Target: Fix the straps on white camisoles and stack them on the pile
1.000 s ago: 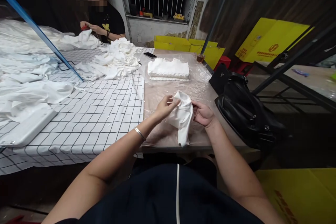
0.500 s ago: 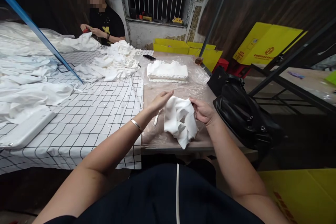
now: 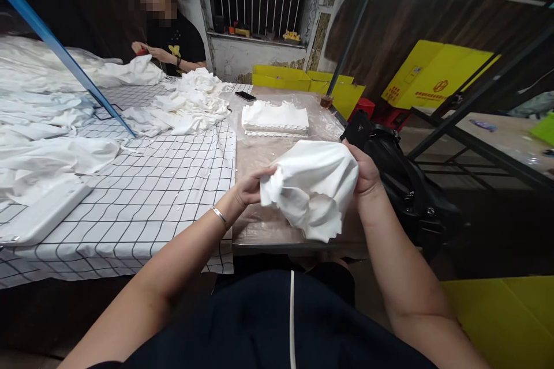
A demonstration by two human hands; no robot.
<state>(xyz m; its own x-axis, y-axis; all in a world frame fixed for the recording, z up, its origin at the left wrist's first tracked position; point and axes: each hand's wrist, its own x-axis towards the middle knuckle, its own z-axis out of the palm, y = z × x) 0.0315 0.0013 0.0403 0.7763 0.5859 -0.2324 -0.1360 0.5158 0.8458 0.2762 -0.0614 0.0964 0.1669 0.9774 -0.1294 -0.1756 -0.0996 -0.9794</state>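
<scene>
White cloth is what has changed most: the white garment piece (image 3: pixel 312 184), a small crumpled bunch between your fingers a second ago, is now spread wide and lifted off the plastic-covered table (image 3: pixel 268 150), held up in the air between both hands. Your left hand (image 3: pixel 249 187) is closed on its left edge, fingers curled into the fabric; your right hand (image 3: pixel 367 172) is closed on the right edge, just in front of the black bag (image 3: pixel 411 196). That suggests you are opening it out to check or fold it. The cloth hides most of your fingertips and the table beneath, so I cannot tell its shape.
</scene>
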